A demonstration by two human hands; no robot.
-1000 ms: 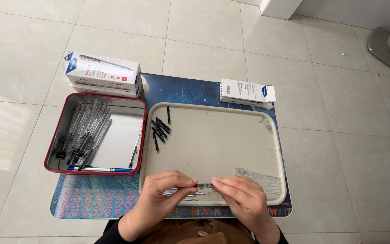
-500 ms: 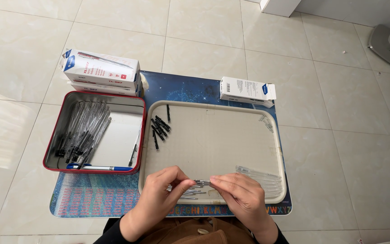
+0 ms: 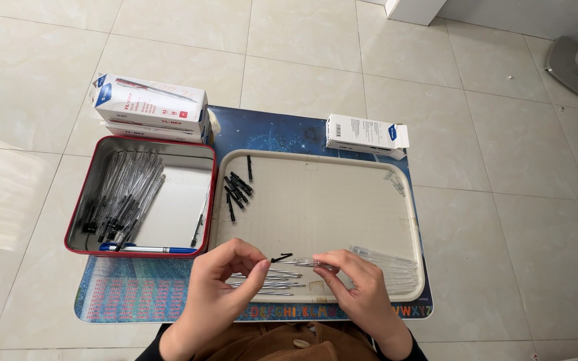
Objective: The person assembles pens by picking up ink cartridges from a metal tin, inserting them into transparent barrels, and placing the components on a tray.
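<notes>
Glossy beige tile floor (image 3: 342,47) with grey grout lines. Blue starry play mat (image 3: 282,130) lies on it. Beyond the mat: white furniture corner (image 3: 413,9); far right, grey fan base (image 3: 575,61).

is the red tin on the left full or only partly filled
Partly filled. In the red tin, clear pens pile along its left side and one blue pen lies at the front; the right half shows bare metal floor.

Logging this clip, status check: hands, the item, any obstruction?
Left hand and right hand pinch a clear pen barrel over the cream tray. Black tip at its left end. Nothing obstructing.
</notes>
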